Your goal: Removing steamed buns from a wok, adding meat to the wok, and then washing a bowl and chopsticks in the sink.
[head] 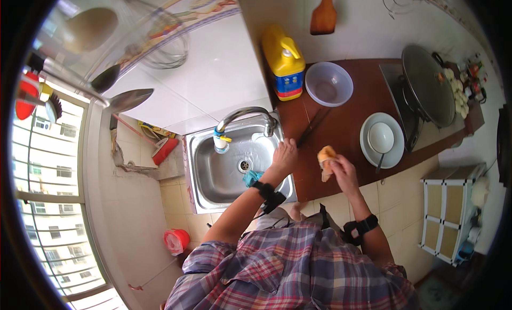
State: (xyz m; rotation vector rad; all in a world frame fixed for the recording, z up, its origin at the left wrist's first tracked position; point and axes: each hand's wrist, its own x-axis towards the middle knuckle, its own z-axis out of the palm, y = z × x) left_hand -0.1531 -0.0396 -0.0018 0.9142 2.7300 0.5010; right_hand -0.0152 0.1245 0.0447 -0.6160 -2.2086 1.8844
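My right hand (pixel 346 173) grips a crumpled orange and pale cloth (pixel 327 161) above the front part of the brown countertop (pixel 344 128). At the right rim of the steel sink (pixel 216 182), my left hand (pixel 285 153) is bent with its fingertips at the near end of dark, thin sticks that look like chopsticks (pixel 311 127). Whether the fingers close on them cannot be made out. A teal cloth (pixel 252 177) lies in the sink near the drain, partly behind my left forearm. The curved faucet (pixel 244 112) arches over the basin.
Behind the sticks stand a translucent plastic bowl (pixel 329 84) and a yellow pump jug (pixel 283 62). Rightward, a white bowl with a spoon (pixel 381 138) rests in a larger bowl (pixel 366 150), beside a lidded pan (pixel 428 86) on the stove. Utensils, including a metal ladle (pixel 130 100), hang at left.
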